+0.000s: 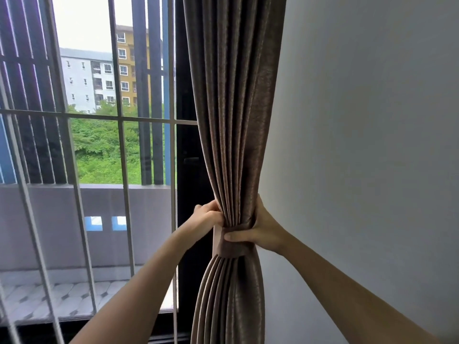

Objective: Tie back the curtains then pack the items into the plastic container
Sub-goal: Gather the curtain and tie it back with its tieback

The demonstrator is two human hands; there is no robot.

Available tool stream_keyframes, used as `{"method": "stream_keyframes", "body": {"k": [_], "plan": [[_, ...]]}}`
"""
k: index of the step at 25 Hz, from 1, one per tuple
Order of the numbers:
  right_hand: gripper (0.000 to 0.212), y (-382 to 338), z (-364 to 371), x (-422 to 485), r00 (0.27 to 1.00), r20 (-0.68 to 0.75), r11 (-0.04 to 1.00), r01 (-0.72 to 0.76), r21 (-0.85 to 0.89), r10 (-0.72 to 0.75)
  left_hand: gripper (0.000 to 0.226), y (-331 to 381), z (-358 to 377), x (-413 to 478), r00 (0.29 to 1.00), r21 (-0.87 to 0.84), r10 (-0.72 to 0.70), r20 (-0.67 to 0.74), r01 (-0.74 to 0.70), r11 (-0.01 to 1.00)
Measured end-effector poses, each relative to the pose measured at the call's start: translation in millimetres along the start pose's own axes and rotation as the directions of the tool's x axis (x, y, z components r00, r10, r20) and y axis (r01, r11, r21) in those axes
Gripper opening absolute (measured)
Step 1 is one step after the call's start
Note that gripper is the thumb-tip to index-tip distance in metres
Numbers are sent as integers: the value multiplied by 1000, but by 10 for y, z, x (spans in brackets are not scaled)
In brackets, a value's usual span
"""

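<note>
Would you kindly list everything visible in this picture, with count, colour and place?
brown pleated fabric curtain: one, brown, gathered at centre, beside the wall.
brown fabric tieback band: one, brown, across the curtain's gathered waist.
white metal window bars: several, white, left half.
black door frame: one, black, just left of the curtain.
plain grey wall: one, pale grey, right.
apartment buildings: two, grey-white and yellow, outside.
left hand: one, grips the curtain's left edge above the band.
right hand: one, thumb on the band, fingers behind the curtain.

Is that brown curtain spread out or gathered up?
Gathered: a band cinches the curtain; left hand and right hand grip there.
</note>
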State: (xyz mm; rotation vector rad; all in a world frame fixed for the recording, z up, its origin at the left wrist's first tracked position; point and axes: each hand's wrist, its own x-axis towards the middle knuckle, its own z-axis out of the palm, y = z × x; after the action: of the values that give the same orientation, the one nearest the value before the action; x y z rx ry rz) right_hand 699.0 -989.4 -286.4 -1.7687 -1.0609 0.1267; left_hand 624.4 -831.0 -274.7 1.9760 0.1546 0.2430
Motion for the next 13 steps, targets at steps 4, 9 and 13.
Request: {"method": "stream_keyframes", "body": {"k": [4,9,13], "plan": [[98,-20,16,17,1000,8,1000,-6,-21,6,28,76,-115,-37,995,154,96,-22,-91,984],[98,-17,50,16,999,-2,999,-35,-12,35,22,39,-195,-44,997,156,-8,76,-4,988],[93,-84,67,7,998,0,998,-68,-5,68,30,37,-327,-26,999,314,38,-28,-27,949]]}}
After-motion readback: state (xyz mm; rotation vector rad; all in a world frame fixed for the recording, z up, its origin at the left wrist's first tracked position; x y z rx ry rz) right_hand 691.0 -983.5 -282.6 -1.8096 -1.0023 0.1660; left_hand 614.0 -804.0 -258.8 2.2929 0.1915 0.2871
